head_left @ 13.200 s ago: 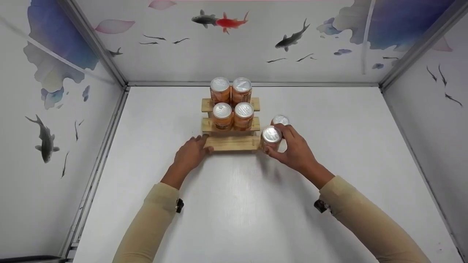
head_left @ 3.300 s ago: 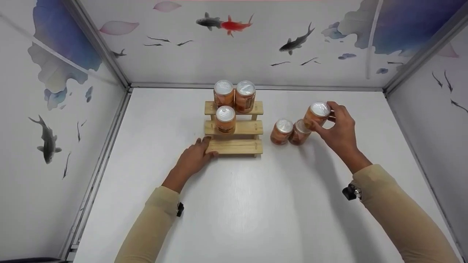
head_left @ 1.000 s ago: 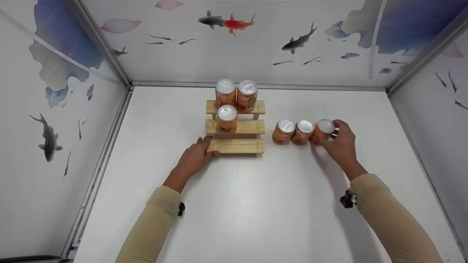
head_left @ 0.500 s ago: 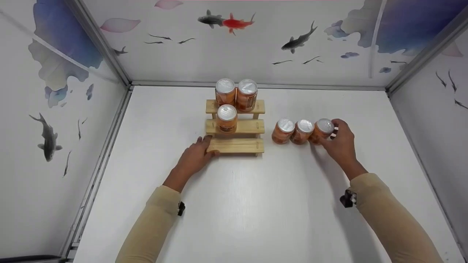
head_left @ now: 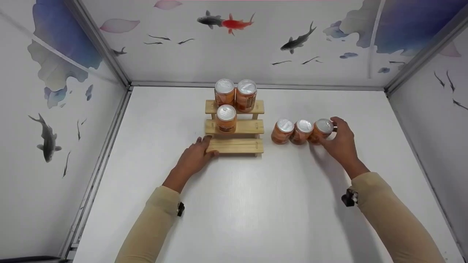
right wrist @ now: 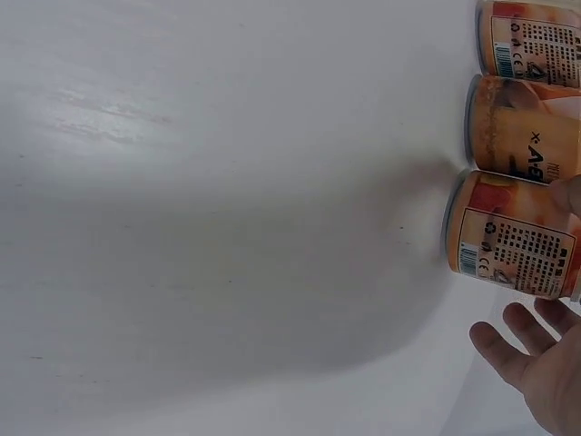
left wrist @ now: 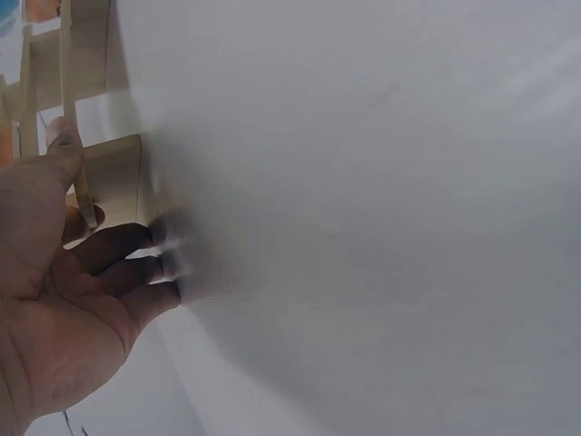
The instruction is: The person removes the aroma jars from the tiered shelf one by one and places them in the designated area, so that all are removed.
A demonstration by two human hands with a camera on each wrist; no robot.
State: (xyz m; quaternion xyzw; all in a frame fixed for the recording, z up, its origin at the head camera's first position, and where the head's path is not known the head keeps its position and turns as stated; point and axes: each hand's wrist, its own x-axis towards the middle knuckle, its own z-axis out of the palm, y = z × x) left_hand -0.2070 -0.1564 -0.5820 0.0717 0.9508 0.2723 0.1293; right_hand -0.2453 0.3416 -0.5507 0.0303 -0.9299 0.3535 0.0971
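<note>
A three-step wooden display stand (head_left: 236,146) stands on the table. Two orange cans with silver lids are on its top step, including the right one (head_left: 246,96); a third can (head_left: 226,119) sits on the left of the middle step. My left hand (head_left: 193,157) pinches the left end of the lowest step, its thumb (left wrist: 64,141) on the board. To the right, three more cans stand upright in a row: the near-stand can (head_left: 282,132), the middle can (head_left: 302,133) and the end can (head_left: 321,131). My right hand (head_left: 342,142) holds the end can between thumb and finger; other fingers spread beside it.
A white table (head_left: 234,212) carries everything. White panels with painted fish enclose it at the back (head_left: 256,65) and both sides, close behind the stand.
Over the longer span, cans left the middle step and formed a row on the table at right. In the last second, my right fingers shifted slightly around the end can; my left hand stayed.
</note>
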